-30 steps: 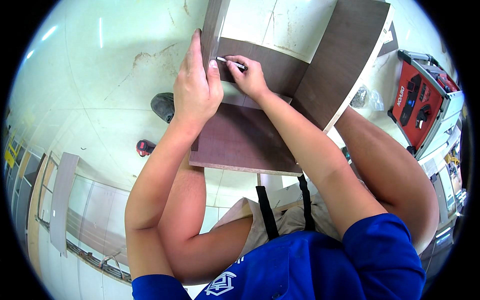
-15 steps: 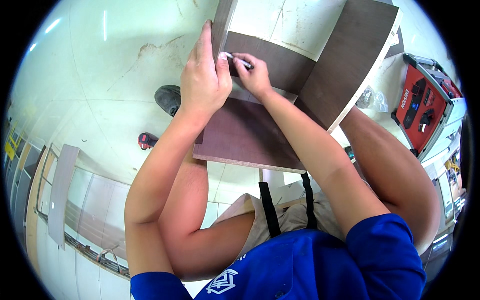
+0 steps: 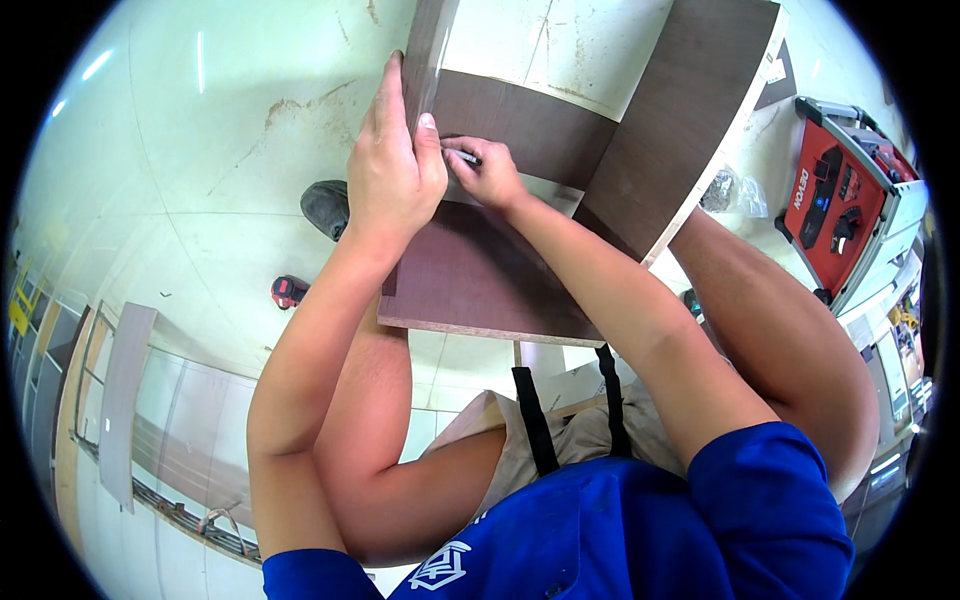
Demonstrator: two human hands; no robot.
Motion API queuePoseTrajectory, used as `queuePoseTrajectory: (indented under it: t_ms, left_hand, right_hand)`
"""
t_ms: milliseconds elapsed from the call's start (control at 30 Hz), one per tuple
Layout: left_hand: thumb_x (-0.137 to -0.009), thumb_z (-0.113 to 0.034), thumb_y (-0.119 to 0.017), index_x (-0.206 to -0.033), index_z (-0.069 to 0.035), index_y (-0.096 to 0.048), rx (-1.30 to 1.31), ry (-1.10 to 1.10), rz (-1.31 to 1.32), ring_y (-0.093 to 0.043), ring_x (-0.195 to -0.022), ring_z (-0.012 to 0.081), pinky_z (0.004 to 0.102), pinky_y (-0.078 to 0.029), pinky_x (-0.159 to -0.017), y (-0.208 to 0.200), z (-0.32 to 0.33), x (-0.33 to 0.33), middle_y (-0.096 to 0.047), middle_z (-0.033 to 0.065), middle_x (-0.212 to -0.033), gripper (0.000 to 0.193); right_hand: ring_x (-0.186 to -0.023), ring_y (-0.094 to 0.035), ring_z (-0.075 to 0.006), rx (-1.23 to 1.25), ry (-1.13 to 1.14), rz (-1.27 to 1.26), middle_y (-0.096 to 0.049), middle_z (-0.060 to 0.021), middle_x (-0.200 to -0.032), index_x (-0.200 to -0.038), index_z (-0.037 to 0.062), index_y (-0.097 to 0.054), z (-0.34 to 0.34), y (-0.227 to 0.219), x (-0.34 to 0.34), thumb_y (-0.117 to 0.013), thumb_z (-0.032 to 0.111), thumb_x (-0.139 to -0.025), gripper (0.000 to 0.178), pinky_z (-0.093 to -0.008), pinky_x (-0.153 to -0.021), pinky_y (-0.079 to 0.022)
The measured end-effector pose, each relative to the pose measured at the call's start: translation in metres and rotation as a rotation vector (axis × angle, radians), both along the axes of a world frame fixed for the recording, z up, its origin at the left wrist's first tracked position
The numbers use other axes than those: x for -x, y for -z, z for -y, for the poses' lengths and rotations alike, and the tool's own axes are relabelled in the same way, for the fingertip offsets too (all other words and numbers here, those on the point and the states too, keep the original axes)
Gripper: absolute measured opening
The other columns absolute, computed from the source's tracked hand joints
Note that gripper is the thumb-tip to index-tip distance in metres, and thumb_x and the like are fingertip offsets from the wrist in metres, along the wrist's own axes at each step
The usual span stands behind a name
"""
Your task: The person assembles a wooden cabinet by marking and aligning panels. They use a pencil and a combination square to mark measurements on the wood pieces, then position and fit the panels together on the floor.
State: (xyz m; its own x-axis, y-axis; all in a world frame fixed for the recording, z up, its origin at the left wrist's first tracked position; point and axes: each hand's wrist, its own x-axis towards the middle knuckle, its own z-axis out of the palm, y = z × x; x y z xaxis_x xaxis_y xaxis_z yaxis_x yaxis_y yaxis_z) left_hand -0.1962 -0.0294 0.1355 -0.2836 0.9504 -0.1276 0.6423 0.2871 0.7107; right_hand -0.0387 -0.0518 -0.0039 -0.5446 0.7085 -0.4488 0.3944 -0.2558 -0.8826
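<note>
A dark brown wooden box frame (image 3: 480, 265) stands between my legs, its side panels upright. My left hand (image 3: 392, 185) lies along the left panel (image 3: 432, 55), fingers stretched flat against its outer side and thumb at its edge. Inside the frame, close to that same panel, my right hand (image 3: 488, 175) pinches a slim silvery pen (image 3: 462, 156). The pen's tip is hidden near the panel and my left thumb.
A red and black power tool (image 3: 288, 292) lies on the pale floor at left. To the right stand a red and grey tool case (image 3: 838, 205) and clear plastic bags (image 3: 738, 193). Long boards (image 3: 122, 400) lean at far left. My shoe (image 3: 325, 208) is beside the frame.
My right hand has moved the pen a short way nearer to me along the left panel. My left hand keeps its place on the panel. The whole view has shifted slightly.
</note>
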Motion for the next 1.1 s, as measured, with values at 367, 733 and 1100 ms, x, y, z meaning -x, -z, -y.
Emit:
queuePoseTrajectory:
  t_ms: [367,733,1100]
  left_hand:
    - [-0.094,-0.006,-0.051,-0.148,0.006,-0.034,0.020,-0.003,0.004,-0.060,-0.116,0.0476,0.0476,-0.049,-0.097,-0.003,0.000,-0.001,-0.058,0.0327,-0.129,0.058]
    - [-0.092,-0.006,-0.053,-0.148,0.006,-0.034,-0.004,-0.006,0.025,-0.061,-0.111,0.0489,0.0486,-0.052,-0.092,-0.001,0.000,-0.001,-0.057,0.0342,-0.128,0.061]
    - [-0.091,-0.006,-0.054,-0.148,0.007,-0.034,0.013,-0.015,0.023,-0.063,-0.108,0.0479,0.0476,-0.053,-0.089,-0.003,-0.001,-0.003,-0.058,0.0334,-0.126,0.061]
  right_hand:
    - [-0.094,-0.070,-0.0367,-0.020,-0.093,-0.025,-0.072,-0.0206,-0.102,-0.107,0.0016,-0.072,-0.007,-0.001,-0.002,-0.065,0.016,-0.091,0.022,-0.0401,-0.084,-0.056]
    - [-0.083,-0.073,-0.0333,-0.072,0.003,0.032,-0.073,-0.0204,-0.095,-0.102,0.0016,-0.074,-0.058,0.003,0.007,-0.067,0.018,-0.089,0.022,-0.0371,-0.078,-0.058]
    - [-0.078,-0.073,-0.0276,-0.161,0.117,0.039,-0.075,-0.0171,-0.090,-0.101,0.0034,-0.075,-0.079,0.009,0.012,-0.067,0.018,-0.089,0.021,-0.0346,-0.077,-0.057]
